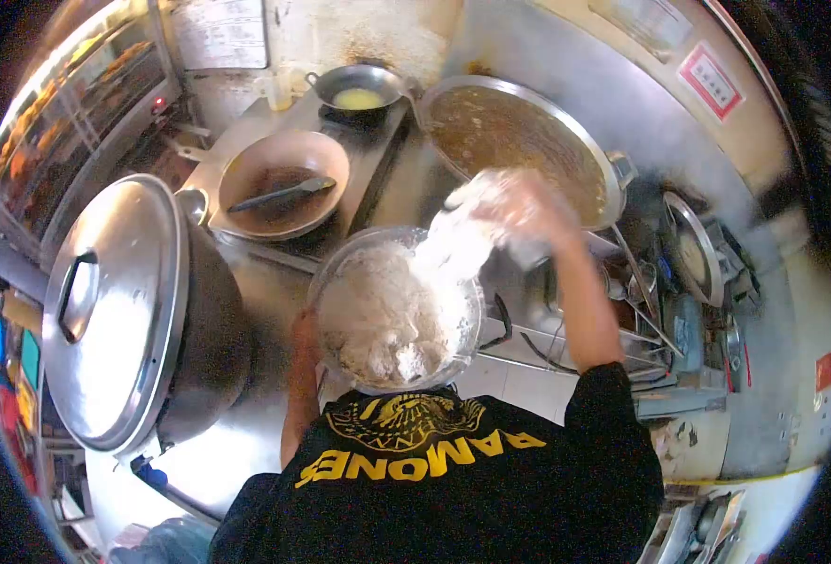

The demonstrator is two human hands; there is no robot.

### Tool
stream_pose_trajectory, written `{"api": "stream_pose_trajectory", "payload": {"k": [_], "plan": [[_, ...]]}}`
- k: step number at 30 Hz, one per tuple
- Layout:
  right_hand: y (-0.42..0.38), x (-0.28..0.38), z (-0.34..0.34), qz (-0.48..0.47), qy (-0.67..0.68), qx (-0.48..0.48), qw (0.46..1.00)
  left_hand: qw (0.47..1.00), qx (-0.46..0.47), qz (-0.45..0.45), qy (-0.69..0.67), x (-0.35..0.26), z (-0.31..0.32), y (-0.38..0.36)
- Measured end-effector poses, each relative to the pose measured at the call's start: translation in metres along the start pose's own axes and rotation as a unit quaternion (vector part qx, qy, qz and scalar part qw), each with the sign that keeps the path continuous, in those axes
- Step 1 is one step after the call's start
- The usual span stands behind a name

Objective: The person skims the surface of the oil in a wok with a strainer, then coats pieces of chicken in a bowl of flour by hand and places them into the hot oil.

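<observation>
Your right hand (519,211) is raised at frame centre, arm bent upward from the elbow, its grip closed on a floured piece (458,246) above the bowl (340,273). Your left hand (305,329) sits at the bowl's lower-left edge, forearm running down; its grip cannot be made out. The bowl is at frame centre, below the wok (514,132) and right of the lidded pot (138,310).

A steel desk (246,310) is carrying the cookware — a big lidded pot (143,320) is sitting at its left, a pan with a dark spatula (282,183) behind it, a wide wok of brown liquid (519,141) farther right.
</observation>
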State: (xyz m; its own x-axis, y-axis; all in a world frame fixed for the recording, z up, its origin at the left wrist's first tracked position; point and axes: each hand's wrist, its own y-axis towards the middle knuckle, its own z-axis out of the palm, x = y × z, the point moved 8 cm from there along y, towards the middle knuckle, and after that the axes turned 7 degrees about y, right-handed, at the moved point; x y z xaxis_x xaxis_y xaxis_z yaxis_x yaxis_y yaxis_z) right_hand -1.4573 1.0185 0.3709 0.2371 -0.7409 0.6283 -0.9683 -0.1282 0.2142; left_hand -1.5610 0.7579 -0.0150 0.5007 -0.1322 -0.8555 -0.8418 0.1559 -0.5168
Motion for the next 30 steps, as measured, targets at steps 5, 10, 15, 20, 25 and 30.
{"api": "stream_pose_trajectory", "payload": {"k": [5, 10, 15, 20, 25, 30], "plan": [[0.019, -0.014, -0.086, 0.197, -0.11, -0.077, 0.971, 0.989, 0.087, 0.066, -0.096, 0.027, 0.007, 0.026], [0.055, -0.089, -0.136, 0.217, -0.287, -0.085, 0.929, 0.998, 0.003, 0.064, -0.01, -0.002, 0.0, 0.007], [0.083, -0.178, -0.103, 0.252, -0.435, 0.025, 0.864, 0.998, 0.014, -0.001, 0.056, -0.009, 0.002, -0.009], [0.091, -0.243, -0.075, 0.229, -0.312, -0.012, 0.922, 0.995, 0.04, -0.008, -0.088, 0.005, 0.008, 0.001], [0.098, -0.247, -0.07, 0.161, -0.306, -0.084, 0.935, 0.999, 0.015, 0.027, -0.029, 0.028, -0.002, 0.027], [0.079, -0.193, -0.103, 0.197, -0.306, -0.162, 0.917, 0.996, 0.003, 0.011, -0.09, -0.008, 0.005, -0.019]]}}
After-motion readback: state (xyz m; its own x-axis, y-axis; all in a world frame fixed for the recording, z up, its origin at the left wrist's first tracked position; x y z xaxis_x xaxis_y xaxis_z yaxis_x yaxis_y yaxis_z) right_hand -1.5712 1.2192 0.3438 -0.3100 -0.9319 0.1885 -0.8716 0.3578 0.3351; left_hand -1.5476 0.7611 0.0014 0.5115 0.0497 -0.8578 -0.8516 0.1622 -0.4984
